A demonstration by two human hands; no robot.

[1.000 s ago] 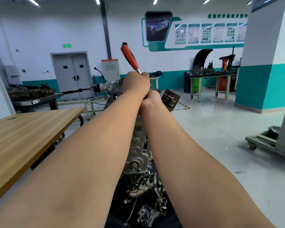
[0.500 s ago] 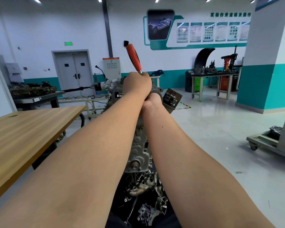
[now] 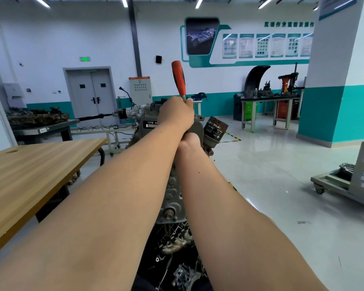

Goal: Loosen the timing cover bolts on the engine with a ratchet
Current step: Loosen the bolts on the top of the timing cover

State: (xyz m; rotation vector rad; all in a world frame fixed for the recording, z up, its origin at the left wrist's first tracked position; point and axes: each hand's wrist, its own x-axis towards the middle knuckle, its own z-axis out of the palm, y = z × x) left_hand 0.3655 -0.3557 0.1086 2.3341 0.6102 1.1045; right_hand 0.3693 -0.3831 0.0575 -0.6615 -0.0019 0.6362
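While the left hand (image 3: pixel 174 115) gripped the ratchet (image 3: pixel 178 80), the right hand (image 3: pixel 190 141) sat beneath, fingers hidden; keeping the tool square on the engine (image 3: pixel 173 185) seemed wise.

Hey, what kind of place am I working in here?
Probably an automotive training workshop: the bare engine in front of you, benches holding parts and tools, and instructional posters along the wall.

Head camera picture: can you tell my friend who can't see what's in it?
The left hand grips a ratchet, its orange handle pointing up, over a grey engine; the right hand sits below, mostly hidden. A wooden table stands on the left.
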